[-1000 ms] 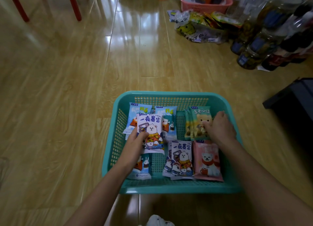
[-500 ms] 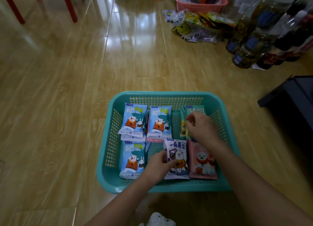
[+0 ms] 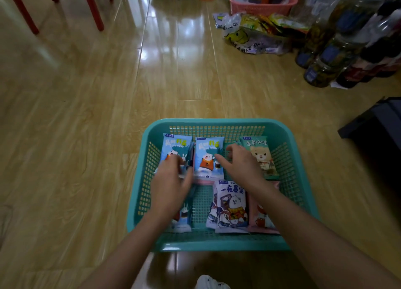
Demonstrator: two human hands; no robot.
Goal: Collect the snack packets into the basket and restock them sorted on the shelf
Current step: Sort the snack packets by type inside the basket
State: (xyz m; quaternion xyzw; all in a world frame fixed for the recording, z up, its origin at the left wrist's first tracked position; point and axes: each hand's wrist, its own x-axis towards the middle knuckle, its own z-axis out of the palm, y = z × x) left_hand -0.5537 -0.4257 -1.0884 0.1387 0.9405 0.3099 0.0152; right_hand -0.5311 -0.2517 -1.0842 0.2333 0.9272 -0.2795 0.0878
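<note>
A teal basket (image 3: 219, 243) stands on the wooden floor in front of me. Several snack packets lie flat in it: two blue packets (image 3: 208, 156) at the back, a green bear packet (image 3: 260, 156) at the back right, a white packet (image 3: 232, 206) and a pink packet (image 3: 261, 222) at the front. My left hand (image 3: 171, 182), blurred, lies with its fingers on the back-left blue packet (image 3: 176, 144) and hides most of a front-left blue packet (image 3: 183, 220). My right hand (image 3: 240, 165) hovers between the middle blue and green packets, thumb spread, holding nothing.
A pink basket (image 3: 260, 5), a plastic bag of snacks (image 3: 249, 38) and several bottles (image 3: 334, 52) crowd the floor at the back right. A dark box (image 3: 379, 124) sits at the right. Red chair legs (image 3: 93, 11) stand at the back left. A white shoe (image 3: 211, 283) shows below.
My left hand let go of the white packet at the basket's front and moved up to the back-left blue packet. My right hand shifted left off the green packet.
</note>
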